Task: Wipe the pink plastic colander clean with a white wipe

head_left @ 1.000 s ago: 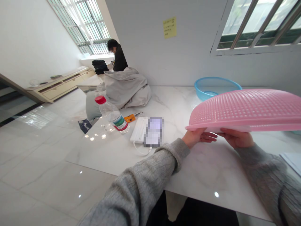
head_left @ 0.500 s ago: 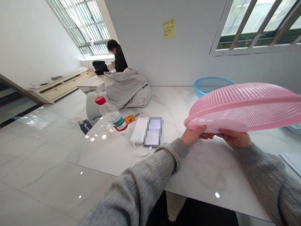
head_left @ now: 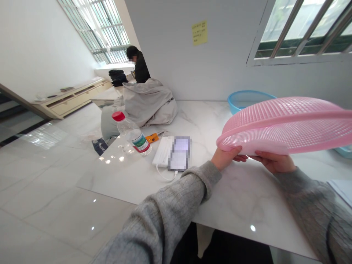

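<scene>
Basically, over the marble surface (head_left: pixel 239 198), a pink plastic basket (head_left: pixel 286 126) was held up, tilted, long axis running sideways ahead of the person. The left hand (head_left: pixel 224 158) and right hand (head_left: pixel 273 163) sat along its near rim, each grip pinching it.
</scene>
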Demonstrator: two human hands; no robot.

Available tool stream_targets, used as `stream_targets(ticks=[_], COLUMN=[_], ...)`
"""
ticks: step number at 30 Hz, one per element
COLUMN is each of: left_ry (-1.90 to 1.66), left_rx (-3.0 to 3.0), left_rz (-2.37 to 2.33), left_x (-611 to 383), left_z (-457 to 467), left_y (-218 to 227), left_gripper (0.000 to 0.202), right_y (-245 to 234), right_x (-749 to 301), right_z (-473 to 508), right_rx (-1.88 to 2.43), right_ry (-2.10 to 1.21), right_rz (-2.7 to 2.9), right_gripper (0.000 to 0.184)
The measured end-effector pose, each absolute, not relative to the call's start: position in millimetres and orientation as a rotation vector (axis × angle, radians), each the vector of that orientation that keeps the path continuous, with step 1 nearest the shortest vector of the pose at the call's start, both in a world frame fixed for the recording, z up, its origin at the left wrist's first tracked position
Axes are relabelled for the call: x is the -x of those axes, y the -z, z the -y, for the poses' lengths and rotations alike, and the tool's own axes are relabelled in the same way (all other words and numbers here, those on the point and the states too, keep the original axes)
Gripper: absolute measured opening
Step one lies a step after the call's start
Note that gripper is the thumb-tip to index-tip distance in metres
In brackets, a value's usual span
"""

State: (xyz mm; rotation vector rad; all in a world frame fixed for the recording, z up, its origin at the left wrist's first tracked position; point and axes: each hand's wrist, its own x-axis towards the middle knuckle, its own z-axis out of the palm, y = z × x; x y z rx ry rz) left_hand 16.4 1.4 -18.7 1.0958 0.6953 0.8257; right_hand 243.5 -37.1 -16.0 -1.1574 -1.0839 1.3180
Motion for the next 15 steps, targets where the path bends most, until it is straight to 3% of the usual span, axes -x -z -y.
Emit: stream_targets(ticks=[8, 15], left_ry=[-0.858, -0.878], left_rx=[-1.096, -1.086], left_rz=[-0.727, -0.718], left_x=[-17, -17], left_z=[-1, -2], left_y=[19, 21], left_gripper=[0.038, 0.038], right_y=[25, 14], right_x=[-250, -242], right_z=[30, 36], right_rx=[1.16, 1.177], right_ry=[-1.365, -1.415], right_rz=[1.093, 1.092], right_gripper=[0.05, 0.043])
